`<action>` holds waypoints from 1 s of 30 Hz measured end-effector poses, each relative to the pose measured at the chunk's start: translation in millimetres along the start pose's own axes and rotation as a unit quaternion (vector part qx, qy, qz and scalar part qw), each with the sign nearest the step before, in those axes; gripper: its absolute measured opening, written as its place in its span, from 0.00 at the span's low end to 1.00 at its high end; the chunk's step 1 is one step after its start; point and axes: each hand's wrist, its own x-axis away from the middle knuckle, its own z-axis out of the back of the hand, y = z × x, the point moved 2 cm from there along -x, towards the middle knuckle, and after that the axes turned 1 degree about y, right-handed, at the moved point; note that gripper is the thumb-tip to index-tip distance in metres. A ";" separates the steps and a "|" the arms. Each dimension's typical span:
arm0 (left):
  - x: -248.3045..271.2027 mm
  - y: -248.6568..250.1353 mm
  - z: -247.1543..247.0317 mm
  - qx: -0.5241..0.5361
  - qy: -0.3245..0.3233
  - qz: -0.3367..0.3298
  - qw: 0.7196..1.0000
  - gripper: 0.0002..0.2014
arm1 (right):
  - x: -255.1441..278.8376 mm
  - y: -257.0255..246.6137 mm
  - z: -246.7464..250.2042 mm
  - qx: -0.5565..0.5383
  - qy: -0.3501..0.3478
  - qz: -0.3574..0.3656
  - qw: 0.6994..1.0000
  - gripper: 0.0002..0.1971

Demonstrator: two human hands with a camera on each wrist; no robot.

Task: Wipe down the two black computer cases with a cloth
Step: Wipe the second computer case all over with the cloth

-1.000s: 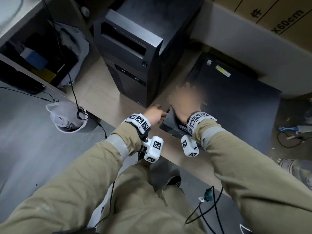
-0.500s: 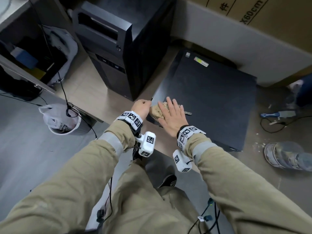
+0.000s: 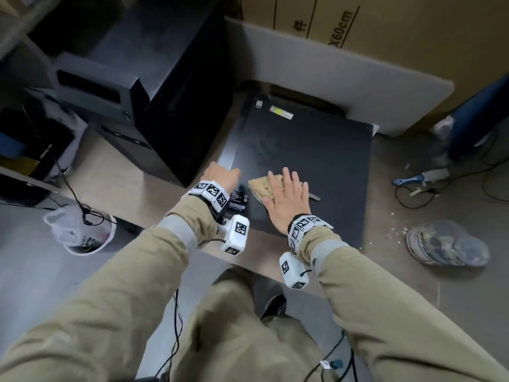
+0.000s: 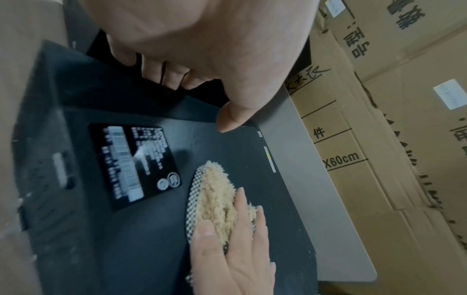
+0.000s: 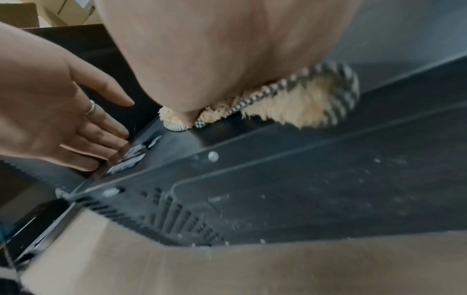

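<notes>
In the head view, the right hand (image 3: 285,198) lies flat with spread fingers on the cloth (image 3: 264,185), which is on the flat case (image 3: 316,161); the left hand (image 3: 221,175) touches this case's left edge, beside the upright case (image 3: 143,86). In the left wrist view, the left fingers (image 4: 174,75) are together on the edge. In the right wrist view, the palm presses the cloth (image 5: 303,103).
</notes>
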 end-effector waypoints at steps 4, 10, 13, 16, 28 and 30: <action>-34.5 28.5 -1.6 -0.003 -0.019 -0.015 1.000 0.34 | -45.7 13.2 19.0 -0.018 0.013 -0.031 0.999 0.32; -83.6 79.6 -0.2 0.045 -0.051 -0.018 0.998 0.32 | -110.2 45.4 53.9 -0.041 0.037 -0.105 0.993 0.32; -108.5 92.6 -0.6 0.086 -0.071 -0.007 0.994 0.29 | -141.0 57.3 67.7 -0.048 0.051 -0.137 0.988 0.32; -120.4 98.6 0.1 0.127 -0.114 0.019 0.985 0.35 | -163.8 62.9 77.1 -0.054 0.064 -0.160 0.984 0.32; -136.9 104.8 -0.7 0.150 -0.143 0.051 0.977 0.51 | -209.4 52.6 94.9 -0.028 0.062 -0.131 0.989 0.33; -134.9 106.2 3.2 0.157 -0.136 0.046 0.977 0.49 | -214.7 39.5 94.7 -0.018 0.052 -0.095 0.994 0.35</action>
